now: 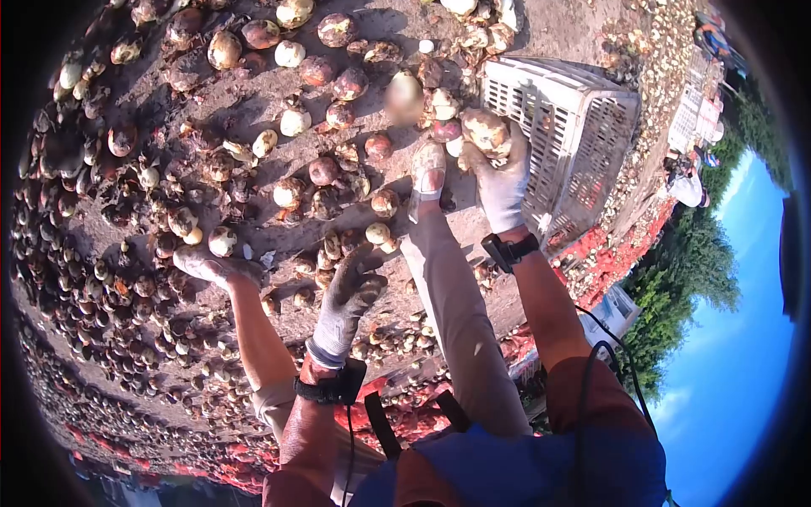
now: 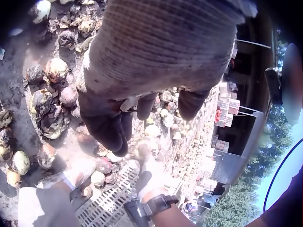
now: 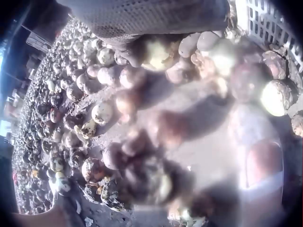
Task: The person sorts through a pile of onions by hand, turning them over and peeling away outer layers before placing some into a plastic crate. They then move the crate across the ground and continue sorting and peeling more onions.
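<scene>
In the head view my gloved right hand (image 1: pixel 504 190) grips a large, brownish-yellow onion (image 1: pixel 486 133) beside a white slatted crate (image 1: pixel 541 110). The right wrist view has the glove (image 3: pixel 156 16) along the top, with fingers around a pale, blurred onion (image 3: pixel 158 54). Lower and to the left, my left hand (image 1: pixel 345 302), in a grey dirty glove, hangs above the ground with loosely bent fingers and no onion in them. Its dark fingers (image 2: pixel 102 125) point downward in the left wrist view. A purple onion (image 1: pixel 445 131) lies close by the right hand.
Loose onions (image 1: pixel 323 171) and dry skins cover much of the dirt ground (image 1: pixel 279 127). My outstretched leg (image 1: pixel 465 313) lies between the hands, its foot (image 1: pixel 428 169) near the crate. The other foot (image 1: pixel 207 264) is among onions. Red netting (image 1: pixel 591 253) and trees stand beyond.
</scene>
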Available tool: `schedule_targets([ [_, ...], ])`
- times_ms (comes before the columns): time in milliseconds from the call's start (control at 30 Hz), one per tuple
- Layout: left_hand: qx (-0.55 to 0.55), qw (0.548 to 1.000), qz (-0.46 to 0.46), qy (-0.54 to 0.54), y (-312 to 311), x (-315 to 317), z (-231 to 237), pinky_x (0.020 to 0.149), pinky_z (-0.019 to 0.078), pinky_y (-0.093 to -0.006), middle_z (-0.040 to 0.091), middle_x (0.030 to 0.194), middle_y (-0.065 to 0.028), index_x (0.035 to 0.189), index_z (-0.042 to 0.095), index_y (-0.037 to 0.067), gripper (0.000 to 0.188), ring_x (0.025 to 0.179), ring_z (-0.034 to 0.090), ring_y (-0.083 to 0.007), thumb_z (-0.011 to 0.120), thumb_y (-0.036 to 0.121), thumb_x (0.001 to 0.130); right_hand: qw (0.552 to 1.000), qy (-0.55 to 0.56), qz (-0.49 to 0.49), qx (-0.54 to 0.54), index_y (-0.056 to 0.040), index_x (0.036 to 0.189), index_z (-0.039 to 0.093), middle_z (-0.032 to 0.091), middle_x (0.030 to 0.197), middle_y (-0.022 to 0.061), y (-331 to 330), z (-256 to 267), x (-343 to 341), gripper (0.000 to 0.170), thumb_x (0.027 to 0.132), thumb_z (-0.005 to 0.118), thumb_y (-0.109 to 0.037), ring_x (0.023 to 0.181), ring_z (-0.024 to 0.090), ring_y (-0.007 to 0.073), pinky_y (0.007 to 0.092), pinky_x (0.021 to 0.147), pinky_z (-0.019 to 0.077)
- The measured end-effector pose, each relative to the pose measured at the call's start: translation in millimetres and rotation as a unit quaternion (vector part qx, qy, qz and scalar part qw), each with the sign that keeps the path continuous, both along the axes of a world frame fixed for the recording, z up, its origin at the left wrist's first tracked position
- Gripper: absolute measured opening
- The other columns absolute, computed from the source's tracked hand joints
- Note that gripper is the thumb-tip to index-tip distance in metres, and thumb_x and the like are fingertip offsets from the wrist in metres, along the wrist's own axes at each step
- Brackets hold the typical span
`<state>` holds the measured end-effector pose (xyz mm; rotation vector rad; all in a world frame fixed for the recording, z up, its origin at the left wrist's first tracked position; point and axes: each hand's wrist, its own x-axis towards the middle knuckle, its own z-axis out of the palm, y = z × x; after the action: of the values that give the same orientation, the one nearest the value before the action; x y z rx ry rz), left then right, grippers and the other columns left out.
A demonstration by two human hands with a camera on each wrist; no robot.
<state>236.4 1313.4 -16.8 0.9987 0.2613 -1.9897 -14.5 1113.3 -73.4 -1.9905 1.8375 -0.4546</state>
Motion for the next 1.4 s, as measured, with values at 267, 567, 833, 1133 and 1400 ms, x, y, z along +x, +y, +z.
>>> schedule_targets([
  [267, 0.078, 0.983, -0.041, -0.164, -11.2, 21.6, -2.3, 0.077, 0.0491, -0.0251, 0.064, 0.12, -0.0106, 0.141, 0.044, 0.003, 0.049, 0.096, 0.065, -0.0145, 0.053, 0.025, 0.098, 0.956, 0.174, -0.218, -0.097, -0.0032, 0.146, 0.03, 0.041, 0.139, 0.0158, -25.9, 95.9, -144.7, 0.073, 0.085, 0.071, -0.006, 0.125, 0.045, 0.0315, 0.04, 0.109, 0.0357],
  [567, 0.122, 0.978, 0.031, -0.166, -4.3, 27.4, -14.1, 0.076, 0.0506, -0.0256, 0.063, 0.119, -0.0111, 0.14, 0.044, 0.003, 0.048, 0.096, 0.066, -0.0165, 0.049, 0.03, 0.101, 0.877, 0.058, -0.027, 0.477, -0.0147, 0.127, 0.056, 0.068, 0.108, 0.0171, 147.6, -67.1, -17.4, 0.046, 0.087, 0.066, -0.033, 0.103, 0.064, 0.0356, 0.0439, 0.086, 0.05],
  [833, 0.105, 0.988, -0.019, -0.115, -1.2, 26.9, -9.3, 0.086, 0.0479, -0.0307, 0.062, 0.118, -0.0106, 0.14, 0.044, 0.002, 0.055, 0.1, 0.062, -0.017, 0.055, 0.036, 0.098, 0.857, 0.073, 0.095, 0.5, -0.0168, 0.131, 0.054, 0.068, 0.113, 0.0156, 156.2, -67.2, 87.2, 0.044, 0.09, 0.061, -0.033, 0.106, 0.064, 0.0325, 0.043, 0.088, 0.0501],
  [1133, -0.205, 0.878, -0.429, -0.057, -0.5, 4.2, 32.9, 0.094, 0.0507, -0.0398, 0.059, 0.128, -0.0178, 0.138, 0.048, 0.006, 0.055, 0.115, 0.061, -0.0288, 0.067, 0.013, 0.087, 0.818, -0.101, -0.311, 0.474, -0.0082, 0.115, 0.06, 0.065, 0.09, 0.0009, 167.6, -92.7, -8.7, 0.028, 0.089, 0.068, -0.016, 0.073, 0.06, 0.0112, 0.0247, 0.062, 0.0476],
  [1400, -0.212, 0.913, -0.338, -0.088, 9.8, 7.8, 24.5, 0.088, 0.0511, -0.041, 0.062, 0.114, -0.0212, 0.136, 0.049, 0.007, 0.057, 0.104, 0.064, -0.0332, 0.07, 0.02, 0.085, 0.507, -0.333, -0.484, 0.631, -0.0166, 0.096, 0.058, 0.052, 0.071, -0.0034, 321.4, -143.6, -42.7, 0.011, 0.088, 0.062, -0.011, 0.056, 0.049, 0.013, 0.0301, 0.051, 0.0427],
])
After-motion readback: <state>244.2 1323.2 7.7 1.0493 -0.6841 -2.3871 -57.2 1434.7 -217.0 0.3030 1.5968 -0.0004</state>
